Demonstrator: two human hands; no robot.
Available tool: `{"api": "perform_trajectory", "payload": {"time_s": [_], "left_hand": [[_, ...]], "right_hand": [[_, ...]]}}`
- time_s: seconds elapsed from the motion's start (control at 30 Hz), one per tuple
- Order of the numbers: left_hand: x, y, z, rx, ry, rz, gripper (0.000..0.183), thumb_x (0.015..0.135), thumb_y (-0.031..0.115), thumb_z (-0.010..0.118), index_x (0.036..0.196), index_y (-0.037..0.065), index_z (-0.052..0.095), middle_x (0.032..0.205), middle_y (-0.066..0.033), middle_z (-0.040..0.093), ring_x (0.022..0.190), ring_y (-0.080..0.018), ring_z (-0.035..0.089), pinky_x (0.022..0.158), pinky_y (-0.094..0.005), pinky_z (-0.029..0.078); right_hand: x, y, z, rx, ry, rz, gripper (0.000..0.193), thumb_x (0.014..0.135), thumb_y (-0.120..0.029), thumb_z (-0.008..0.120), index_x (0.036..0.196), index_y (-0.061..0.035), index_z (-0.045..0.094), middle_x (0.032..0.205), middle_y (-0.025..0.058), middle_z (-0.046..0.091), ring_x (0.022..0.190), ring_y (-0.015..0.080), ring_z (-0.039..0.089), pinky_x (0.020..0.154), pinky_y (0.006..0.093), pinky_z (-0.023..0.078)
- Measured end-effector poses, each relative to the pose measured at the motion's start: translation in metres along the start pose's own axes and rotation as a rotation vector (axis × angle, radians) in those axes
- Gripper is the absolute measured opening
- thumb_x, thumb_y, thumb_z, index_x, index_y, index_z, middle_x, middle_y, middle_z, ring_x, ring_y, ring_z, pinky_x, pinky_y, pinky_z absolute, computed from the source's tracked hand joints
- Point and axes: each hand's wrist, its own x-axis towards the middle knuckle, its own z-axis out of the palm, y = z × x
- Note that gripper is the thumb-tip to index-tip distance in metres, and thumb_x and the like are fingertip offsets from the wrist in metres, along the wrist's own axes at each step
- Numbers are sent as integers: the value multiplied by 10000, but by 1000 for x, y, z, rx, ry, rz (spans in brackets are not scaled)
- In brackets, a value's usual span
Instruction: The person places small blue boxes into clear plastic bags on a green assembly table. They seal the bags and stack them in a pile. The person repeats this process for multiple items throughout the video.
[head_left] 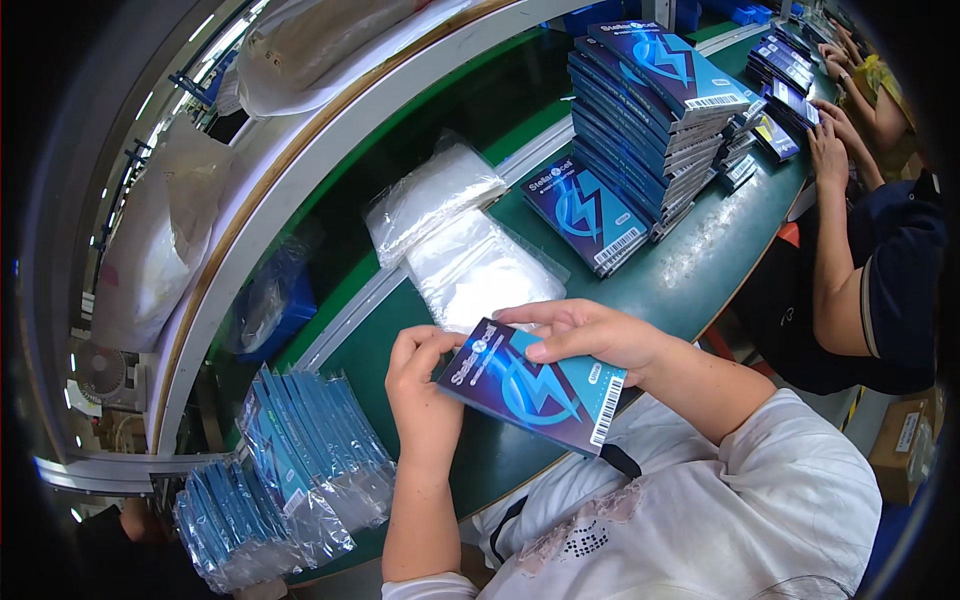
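Observation:
A flat blue box [530, 395] with a lightning bolt design and a barcode strip is held tilted in front of my body. My right hand [600, 340] grips its far edge, thumb on the printed face. At the box's left edge are the curled fingers of my left hand [423, 385], closed on that side; their tips are partly hidden. Just beyond my hands lies a pile of clear plastic bags [485, 275] on the green table [690, 265].
A tall stack of blue boxes [620, 140] stands at the far right, with a shorter pile [585, 215] beside it. Bagged boxes [310, 435] stand in rows at the left. Beyond the rail is a blue bin [285, 315]. Another person [850, 270] works at the right.

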Motion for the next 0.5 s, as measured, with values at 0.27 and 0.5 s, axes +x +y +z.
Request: {"api": "perform_trajectory", "payload": {"time_s": [0.27,0.5], "left_hand": [[-5,8,7,-805,37,-632,114,813,-36,656,924,-30,631,828,-57,642,724,-95,606,681,-202,491],[-5,0,-6,-519,-135,-568,143,829,-45,599,971,-24,607,838,-60,627,771,-100,613,697,-208,489]], "right_hand": [[-12,4,-14,-266,56,14,568,855,-42,610,1354,66,361,1182,156,580,996,169,610,856,288,504],[-7,9,-8,-295,264,-181,468,868,-48,597,1280,91,424,1165,167,575,1011,168,583,900,291,454]]}}
